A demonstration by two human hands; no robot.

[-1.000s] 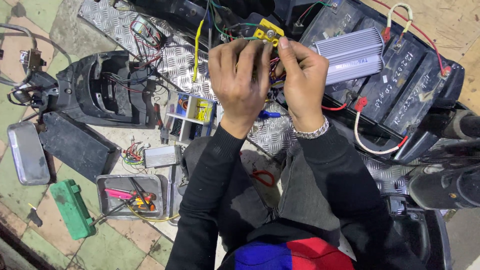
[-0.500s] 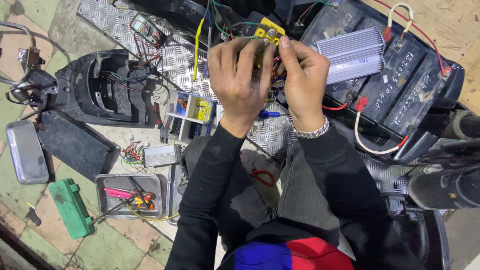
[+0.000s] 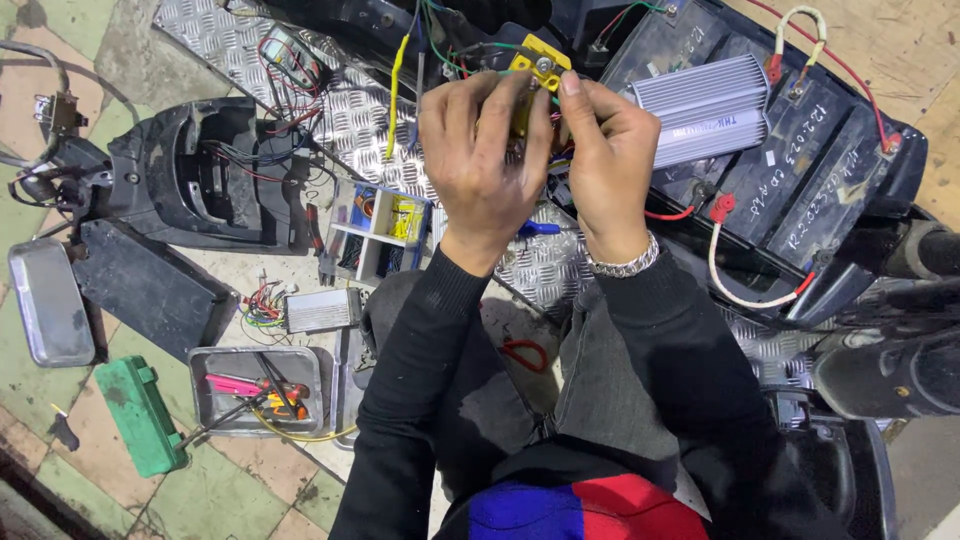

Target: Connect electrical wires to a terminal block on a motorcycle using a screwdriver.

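My left hand [image 3: 482,160] and my right hand [image 3: 603,160] are raised together over the scooter's floor, both gripping a small yellow connector block [image 3: 537,70] with a metal screw on top. Green, red and black wires [image 3: 455,45] run from it toward the scooter body. The fingers hide most of the block. A metal bracelet [image 3: 622,266] sits on my right wrist. My black sleeves reach down to my knees.
Black batteries [image 3: 800,170] with red and white cables and a ribbed silver controller [image 3: 705,105] lie right. Left: a black plastic scooter cover [image 3: 190,180], a small parts organiser [image 3: 375,228], a tool tray [image 3: 255,390], a green box [image 3: 140,415], a mirror [image 3: 48,300].
Both hands stay on the yellow connector; the fingers shift only slightly around it. Nothing else has moved.
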